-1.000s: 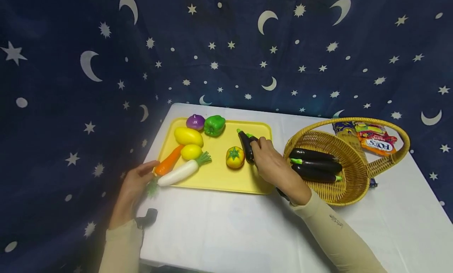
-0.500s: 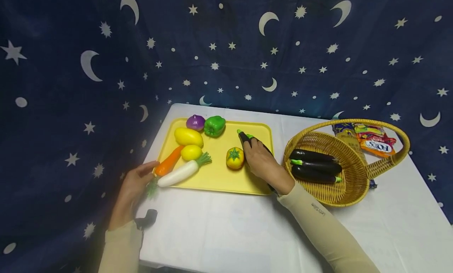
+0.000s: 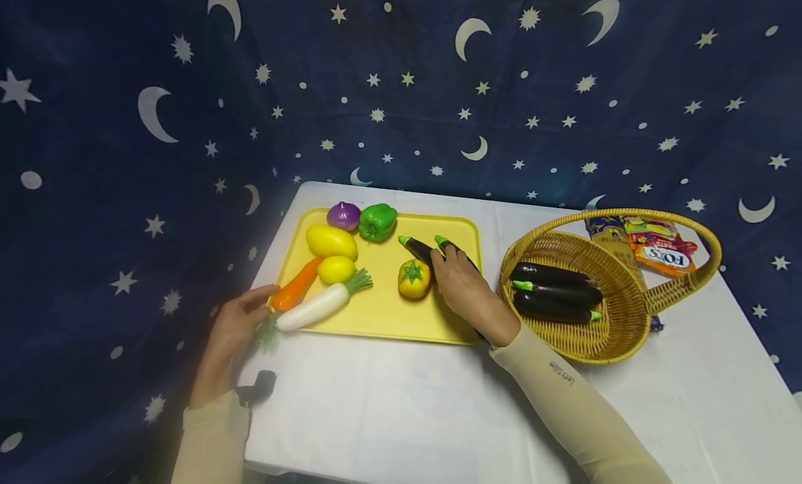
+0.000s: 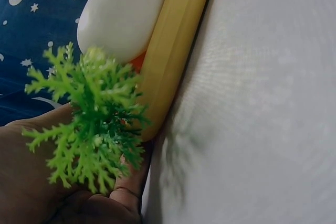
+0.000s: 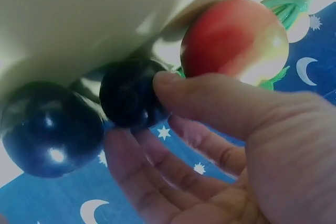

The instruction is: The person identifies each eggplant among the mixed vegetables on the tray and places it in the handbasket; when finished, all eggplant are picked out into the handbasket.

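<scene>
My right hand reaches over the yellow tray and pinches a toy eggplant, whose green tip points to the far left. In the right wrist view the thumb lies on one side of its rounded end, fingers on the other. A second eggplant lies beside it, partly under the hand in the head view. Left of these sits a yellow-red tomato. My left hand holds the tray's near-left corner, next to the carrot and white radish; the carrot's leafy top hides part of the grip.
Elsewhere on the tray lie a purple onion, a green pepper, a mango-like yellow fruit and a lemon. A wicker basket with a tall handle, holding several eggplants, stands right; snack packets lie behind it.
The right hand has shifted slightly left and nearer. The pinched eggplant has swung its green tip leftward, away from the second eggplant. The left hand stays at the tray corner.
</scene>
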